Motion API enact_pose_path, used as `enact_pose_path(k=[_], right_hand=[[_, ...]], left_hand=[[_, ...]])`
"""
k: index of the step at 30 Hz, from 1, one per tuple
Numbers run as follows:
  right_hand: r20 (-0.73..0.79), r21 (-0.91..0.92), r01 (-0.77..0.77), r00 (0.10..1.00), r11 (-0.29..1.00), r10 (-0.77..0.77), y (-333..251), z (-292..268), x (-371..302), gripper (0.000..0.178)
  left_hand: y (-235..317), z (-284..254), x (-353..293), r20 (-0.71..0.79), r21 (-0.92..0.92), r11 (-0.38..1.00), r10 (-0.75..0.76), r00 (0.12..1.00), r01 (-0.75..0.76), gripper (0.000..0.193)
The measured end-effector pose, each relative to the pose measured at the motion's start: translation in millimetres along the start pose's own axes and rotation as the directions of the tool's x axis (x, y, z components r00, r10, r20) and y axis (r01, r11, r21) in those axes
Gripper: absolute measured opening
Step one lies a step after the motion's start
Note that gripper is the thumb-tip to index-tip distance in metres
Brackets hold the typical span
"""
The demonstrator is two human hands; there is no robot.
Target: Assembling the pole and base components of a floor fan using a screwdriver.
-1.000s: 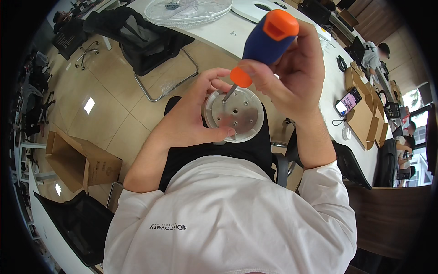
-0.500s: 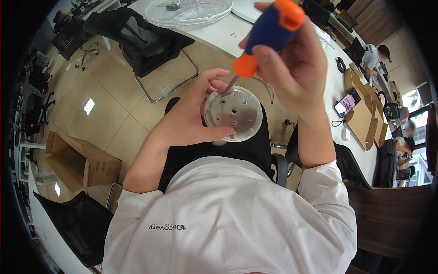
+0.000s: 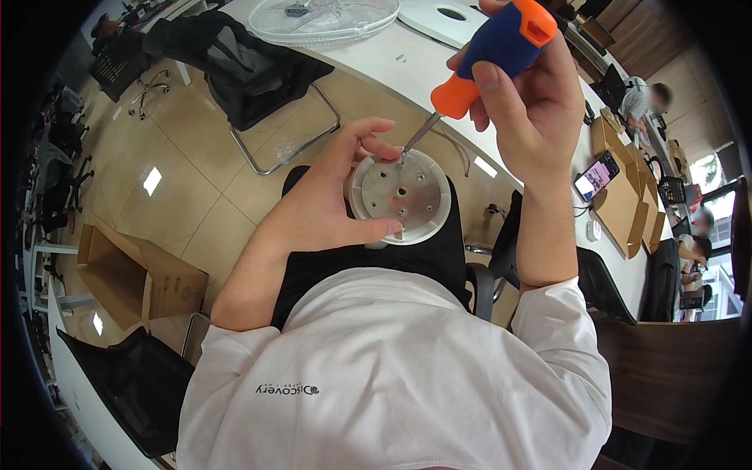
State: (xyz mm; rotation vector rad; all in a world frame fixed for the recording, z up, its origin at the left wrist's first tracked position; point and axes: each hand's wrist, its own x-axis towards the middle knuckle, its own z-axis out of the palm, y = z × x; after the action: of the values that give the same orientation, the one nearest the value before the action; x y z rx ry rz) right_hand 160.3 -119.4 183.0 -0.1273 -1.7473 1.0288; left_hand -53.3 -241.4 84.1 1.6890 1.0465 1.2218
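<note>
A screwdriver [image 3: 501,48] with an orange and dark blue handle is gripped in my right hand [image 3: 529,110]. Its metal shaft slants down to the left, and the tip meets a screw spot near the far edge of a round base [image 3: 415,205]. This base has a white plastic rim and a silvery metal plate with several holes and screws. My left hand [image 3: 333,204] clasps the base from the left, thumb on the near rim and fingers at the far side. The base is above my lap; its underside is hidden.
A white table [image 3: 376,69] runs along the far and right sides, bearing a fan grille [image 3: 325,19], a phone [image 3: 597,175] and an opened cardboard box [image 3: 627,204]. An open carton [image 3: 141,274] stands on the floor at left, near black chairs [image 3: 235,70]. People sit at far right.
My right hand has moved right with the screwdriver, and the tip has shifted from the plate's left part to a spot near its far edge. My left hand keeps its hold.
</note>
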Motion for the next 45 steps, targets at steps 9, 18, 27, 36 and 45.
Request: enact_pose_path(k=[9, 18, 27, 36, 45], right_hand=[[0.022, -0.033, -0.05, 0.998, 0.998, 0.051, -1, -3, -5, 0.06], [0.074, -0.125, 0.049, 0.996, 0.991, -0.04, 4, -8, -5, 0.06], [0.105, -0.222, 0.03, 0.994, 0.974, -0.007, -2, -10, -7, 0.054], [0.174, -0.149, 0.331, 0.936, 0.932, -0.305, 9, -10, -5, 0.056], [0.203, -0.224, 0.256, 0.956, 0.94, -0.212, 6, -14, -7, 0.062]], left_hand=[[1, 1, 0, -0.002, -0.015, 1.0, 0.006, 1.0, -0.006, 0.11], [1, 1, -1, 0.002, -0.02, 1.0, 0.0, 1.0, 0.0, 0.111], [1, 0, -1, 0.007, -0.019, 1.0, 0.004, 1.0, -0.004, 0.111], [0, 0, 0, 0.001, -0.002, 0.999, 0.053, 0.999, -0.053, 0.107], [4, -1, -1, 0.026, 0.053, 0.992, 0.111, 0.993, -0.112, 0.101]])
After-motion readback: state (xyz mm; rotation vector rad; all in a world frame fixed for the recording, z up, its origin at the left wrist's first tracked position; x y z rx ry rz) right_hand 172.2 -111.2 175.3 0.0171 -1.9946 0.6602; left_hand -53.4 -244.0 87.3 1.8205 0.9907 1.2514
